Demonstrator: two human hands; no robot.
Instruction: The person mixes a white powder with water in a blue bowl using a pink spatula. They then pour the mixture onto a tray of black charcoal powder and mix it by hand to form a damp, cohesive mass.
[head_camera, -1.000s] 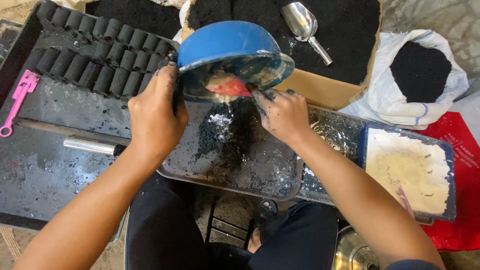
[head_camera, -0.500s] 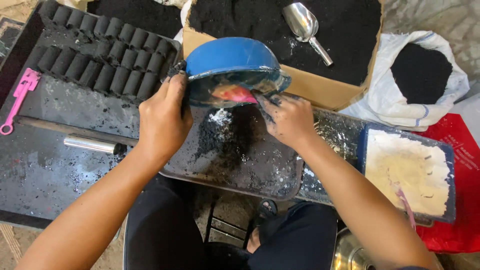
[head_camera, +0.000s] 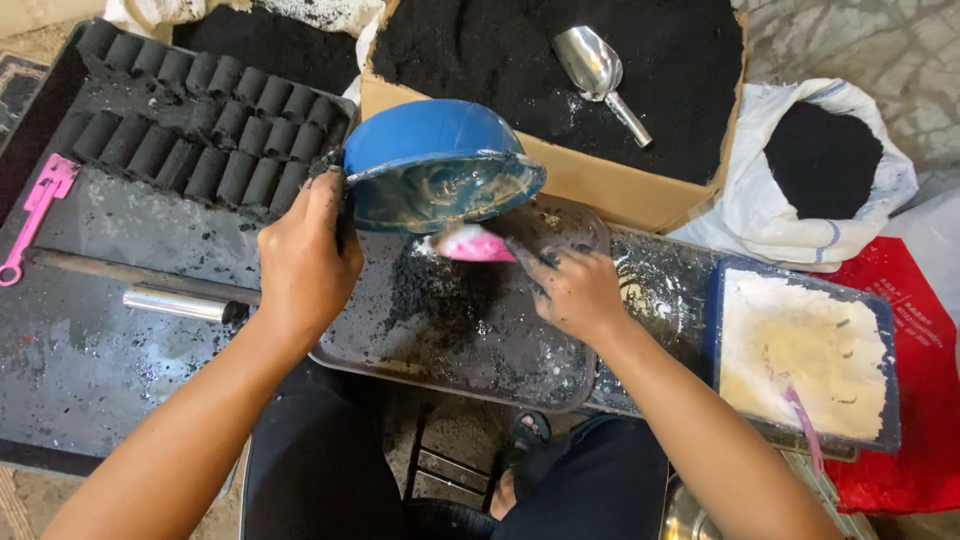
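Blue bowl (head_camera: 432, 160) tilts above the metal tray (head_camera: 470, 340), my left hand (head_camera: 305, 262) clamped on its rim; my right hand (head_camera: 572, 290) pinches a pink scraper (head_camera: 470, 243) (tip hidden under the rim); fingertips blackened

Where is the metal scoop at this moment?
In the head view, the metal scoop lies on the black powder in the cardboard box, upper centre-right, just behind the tilted blue bowl.

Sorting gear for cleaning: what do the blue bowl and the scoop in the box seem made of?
The round blue bowl looks like smooth, slightly glossy plastic: uniform colour, soft sheen. The silver scoop lying on black powder looks like polished metal, likely steel, given its mirror-like reflections.
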